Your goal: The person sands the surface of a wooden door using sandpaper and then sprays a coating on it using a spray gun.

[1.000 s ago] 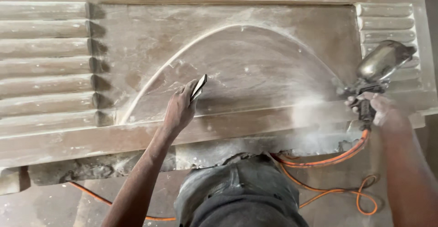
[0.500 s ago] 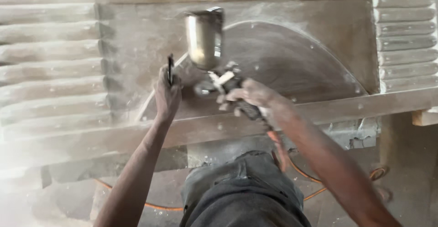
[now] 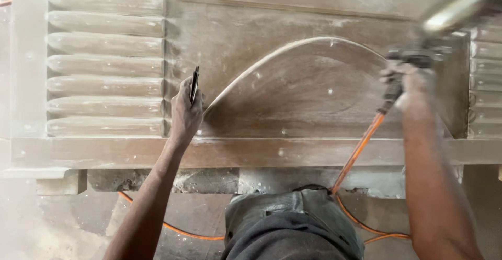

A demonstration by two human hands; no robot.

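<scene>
A thin dark sheet is pinched by the left hand at middle left; a spray gun is gripped tight by the right hand at upper right, over the carved wooden panel.

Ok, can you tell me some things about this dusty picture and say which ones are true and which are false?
1. The left hand holds a thin dark folded sheet. True.
2. The right hand is empty. False: it grips a spray gun with a metal cup.
3. An orange hose runs down from the spray gun. True.
4. The carved wooden panel is painted bright blue. False: it is dusty brown.
5. The panel has rounded slats on its left side. True.
</scene>
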